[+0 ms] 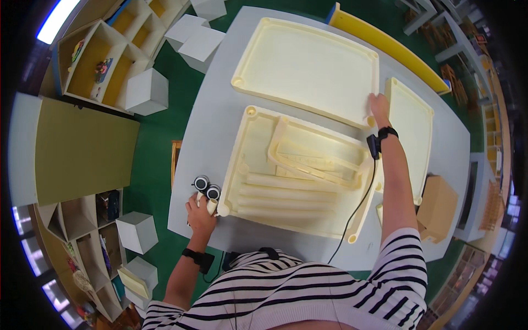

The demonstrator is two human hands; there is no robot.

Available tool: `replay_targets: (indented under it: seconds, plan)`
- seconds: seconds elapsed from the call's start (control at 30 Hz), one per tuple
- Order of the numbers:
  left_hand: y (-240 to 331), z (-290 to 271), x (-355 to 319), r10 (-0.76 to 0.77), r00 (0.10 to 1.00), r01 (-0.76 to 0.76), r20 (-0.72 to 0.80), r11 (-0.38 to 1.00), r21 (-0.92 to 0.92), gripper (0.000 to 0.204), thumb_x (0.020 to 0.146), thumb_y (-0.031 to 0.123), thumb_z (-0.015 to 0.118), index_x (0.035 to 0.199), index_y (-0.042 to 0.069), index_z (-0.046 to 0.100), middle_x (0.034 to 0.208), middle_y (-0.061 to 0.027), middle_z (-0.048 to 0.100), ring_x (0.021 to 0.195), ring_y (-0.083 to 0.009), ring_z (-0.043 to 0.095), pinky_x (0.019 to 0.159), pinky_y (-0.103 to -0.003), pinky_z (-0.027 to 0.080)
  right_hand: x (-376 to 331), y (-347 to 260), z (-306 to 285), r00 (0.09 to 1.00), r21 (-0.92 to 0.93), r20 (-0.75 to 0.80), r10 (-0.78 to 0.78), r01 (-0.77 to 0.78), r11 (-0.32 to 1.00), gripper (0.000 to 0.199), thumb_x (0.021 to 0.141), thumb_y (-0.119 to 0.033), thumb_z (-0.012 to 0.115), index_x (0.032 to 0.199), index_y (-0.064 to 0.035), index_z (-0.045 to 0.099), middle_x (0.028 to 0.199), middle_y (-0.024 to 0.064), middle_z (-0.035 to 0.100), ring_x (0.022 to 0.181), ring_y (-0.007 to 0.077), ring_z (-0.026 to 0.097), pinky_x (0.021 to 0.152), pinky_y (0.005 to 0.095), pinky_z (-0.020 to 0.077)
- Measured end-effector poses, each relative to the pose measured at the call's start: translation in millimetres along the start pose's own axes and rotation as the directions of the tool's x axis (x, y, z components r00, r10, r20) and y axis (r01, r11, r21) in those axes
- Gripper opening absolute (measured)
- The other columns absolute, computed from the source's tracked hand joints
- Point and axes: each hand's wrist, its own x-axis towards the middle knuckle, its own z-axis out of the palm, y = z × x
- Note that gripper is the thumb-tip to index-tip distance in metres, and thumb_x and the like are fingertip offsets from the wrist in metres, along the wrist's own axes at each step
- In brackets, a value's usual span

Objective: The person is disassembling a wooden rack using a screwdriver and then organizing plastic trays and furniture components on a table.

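Plastic furniture parts, all pale cream, cover most of the grey table (220,110) under us. Our right hand (378,107) is stretched far forward, its fingers curled over the near right edge of a large upturned panel (308,66) lying flat at the far side; we cannot tell how tightly they grip. Just right of that hand lies a smaller cream panel (410,118), and beyond both, a yellow board (385,44) runs along the table's far edge. Between our arms sits a second big tray-like panel (245,159), holding a bent frame piece (308,159) and several long rods (286,192) laid side by side, so it stands between our two hands. Our left hand (201,212) rests at the near left corner of that panel, fingers wrapped round a short cream peg (212,206), with two black-and-grey caster wheels (206,187) touching one another just beyond the fingertips. A cardboard box (437,206) sits at the table's right side. On the green floor to the left stand white cubes (146,91) and open shelving (99,60).
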Motion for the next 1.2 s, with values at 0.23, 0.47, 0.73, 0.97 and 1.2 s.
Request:
replay_targets:
  seconds: [0.23,0.47,0.73,0.97,1.2]
  plan:
    - [5.2,2.3,0.7,-0.011,1.000,0.011,-0.009,1.000,-0.013,0.048,0.060,0.013,0.073,0.103,0.008,0.053,0.116,-0.0150,0.044,0.101,-0.0361,0.043,0.082,-0.044,0.040,-16.6,7.9,43.3,0.996,0.005,0.014,0.085,-0.085,0.996,0.039,0.074,-0.031,0.055,0.086,0.0066,0.060,0.088,0.0267,0.060,0.087,0.0422,0.056,0.077,0.0459,0.0439]
    - [5.3,-0.4,-4.4,0.062,0.997,-0.061,-0.051,0.998,0.030,0.043,0.061,0.011,0.071,0.099,0.006,0.052,0.111,-0.0146,0.045,0.098,-0.0360,0.044,0.079,-0.044,0.042,-27.0,-22.4,-30.6,0.976,0.289,0.161,0.145,-0.187,0.939,0.032,0.075,-0.023,0.056,0.091,0.0040,0.061,0.087,0.0213,0.063,0.082,0.0351,0.061,0.073,0.0381,0.0476]
    - [-0.4,2.2,-10.7,0.095,0.992,-0.093,-0.083,0.995,0.033,0.044,0.061,0.011,0.072,0.100,0.007,0.051,0.109,-0.0146,0.045,0.098,-0.0359,0.044,0.078,-0.044,0.043,-235.2,-59.3,-174.3,0.832,0.833,0.428,-0.353,-0.211,0.512,0.020,0.089,-0.011,0.048,0.096,0.0030,0.059,0.076,0.0068,0.063,0.071,0.0116,0.060,0.066,0.0241,0.0475]
    - [-9.3,13.6,-7.6,0.093,0.989,-0.087,-0.118,0.995,0.050,0.044,0.064,0.015,0.070,0.103,0.009,0.050,0.110,-0.0142,0.046,0.099,-0.0352,0.044,0.078,-0.044,0.044,-403.3,-13.3,-203.2,0.845,0.555,0.504,-0.178,-0.159,0.817,0.026,0.083,-0.012,0.056,0.104,0.0026,0.056,0.082,0.0125,0.061,0.079,0.0217,0.061,0.073,0.0282,0.0472]
    - [-6.7,12.3,-5.7,0.108,0.986,-0.100,-0.128,0.993,0.065,0.040,0.066,0.014,0.069,0.102,0.011,0.051,0.109,-0.0132,0.046,0.098,-0.0355,0.045,0.074,-0.044,0.047,-464.0,37.0,-120.1,0.995,0.303,0.002,0.102,-0.098,0.948,0.053,0.075,-0.016,0.061,0.123,-0.0038,0.043,0.112,0.0200,0.049,0.106,0.0340,0.047,0.088,0.0375,0.0417]
